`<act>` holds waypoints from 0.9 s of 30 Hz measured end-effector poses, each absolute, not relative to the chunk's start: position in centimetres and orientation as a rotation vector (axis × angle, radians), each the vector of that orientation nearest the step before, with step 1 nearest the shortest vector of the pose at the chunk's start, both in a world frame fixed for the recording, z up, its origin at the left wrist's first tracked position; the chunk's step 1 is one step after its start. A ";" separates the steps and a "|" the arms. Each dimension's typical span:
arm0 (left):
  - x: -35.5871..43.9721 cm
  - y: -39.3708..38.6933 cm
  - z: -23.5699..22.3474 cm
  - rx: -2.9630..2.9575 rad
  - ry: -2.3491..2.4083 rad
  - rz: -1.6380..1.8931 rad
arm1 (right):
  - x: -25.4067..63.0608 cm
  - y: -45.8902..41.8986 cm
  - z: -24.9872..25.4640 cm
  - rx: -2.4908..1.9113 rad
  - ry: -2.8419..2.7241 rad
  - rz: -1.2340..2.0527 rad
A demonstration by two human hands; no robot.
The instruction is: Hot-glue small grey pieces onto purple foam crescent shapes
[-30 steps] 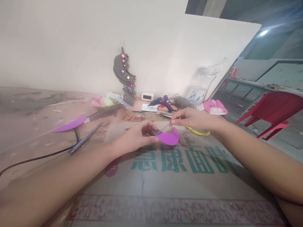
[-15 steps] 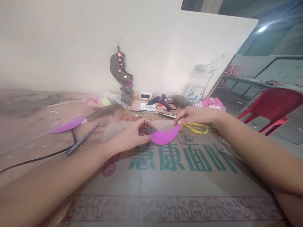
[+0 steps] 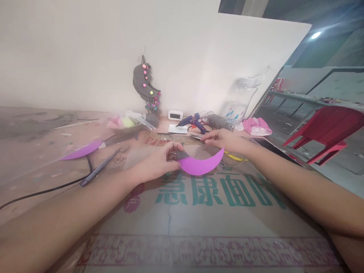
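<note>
My left hand pinches one tip of a purple crescent-shaped piece, where grey twine is wound around it. The crescent hangs just above the printed cardboard sheet. My right hand is farther back, its fingers closed low over scissors that lie on the cardboard edge. Whether the fingers grip the scissors or a thin thread is too small to tell.
At the back wall stand a grey crescent ornament with coloured beads, a white clock, a blue glue gun, a twine ball and a clear jar. Another purple crescent and a black cable lie left. A red chair stands right.
My right hand has let the crescent's far tip go and moved back toward the scissors. The crescent now shows its full curve. My left hand has stayed in place.
</note>
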State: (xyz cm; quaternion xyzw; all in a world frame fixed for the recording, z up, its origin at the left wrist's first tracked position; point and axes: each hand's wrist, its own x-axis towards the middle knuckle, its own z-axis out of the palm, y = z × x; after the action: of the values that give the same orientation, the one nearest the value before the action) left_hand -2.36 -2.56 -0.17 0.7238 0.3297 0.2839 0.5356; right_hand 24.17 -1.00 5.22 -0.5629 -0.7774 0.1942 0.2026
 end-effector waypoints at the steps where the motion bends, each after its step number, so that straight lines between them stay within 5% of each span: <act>1: -2.3 -2.6 -0.1 1.720 0.789 0.686 | 23.7 -1.1 5.0 -1.487 -2.180 0.501; 13: -2.0 -3.0 -0.2 1.732 0.868 0.819 | 19.8 -3.3 2.2 -1.062 -1.579 1.473; 27: -1.8 -3.5 0.0 1.794 0.825 0.800 | 19.3 -3.2 1.7 -1.264 -1.632 1.297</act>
State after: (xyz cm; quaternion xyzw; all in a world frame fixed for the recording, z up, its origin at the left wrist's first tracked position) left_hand -1.83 -3.51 0.04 0.7366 0.3389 0.3287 0.4843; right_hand 19.25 -3.20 1.65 -0.4868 -0.6283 0.4995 0.3445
